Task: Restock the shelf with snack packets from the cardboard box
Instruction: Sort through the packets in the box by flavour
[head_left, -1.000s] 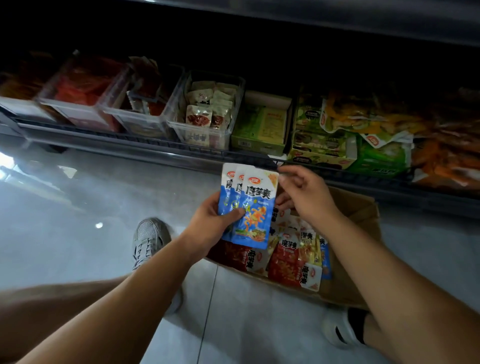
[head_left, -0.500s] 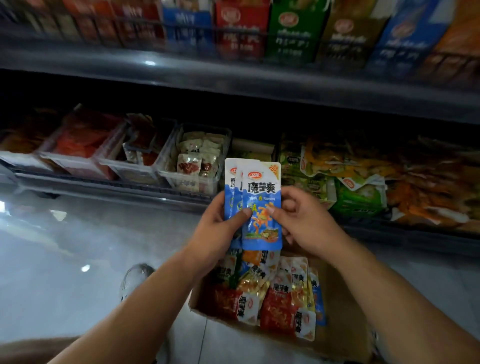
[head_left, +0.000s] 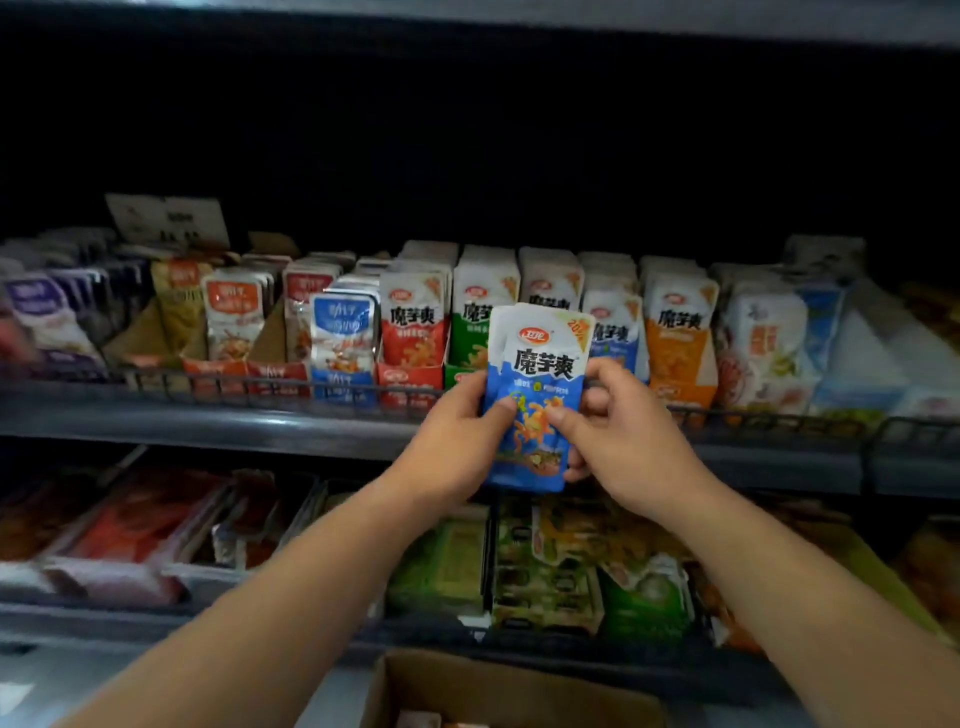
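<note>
The left hand held the blue snack packets by their left side, thumb on the front, fingers curled behind. The right hand pinched their right side the same way. The packets stood upright just in front of the shelf. The cardboard box sat below.

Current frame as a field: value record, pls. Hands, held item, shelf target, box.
left hand: grips the blue packets at their left edge, thumb on the front
right hand: grips the same packets at the right edge, thumb on the front
blue packets: more than one, upright, label towards the camera, held in front of the middle shelf
likely slot: blue row just behind the held packets, on their right
cardboard box: bottom of view, below the hands, contents mostly out of frame
</note>
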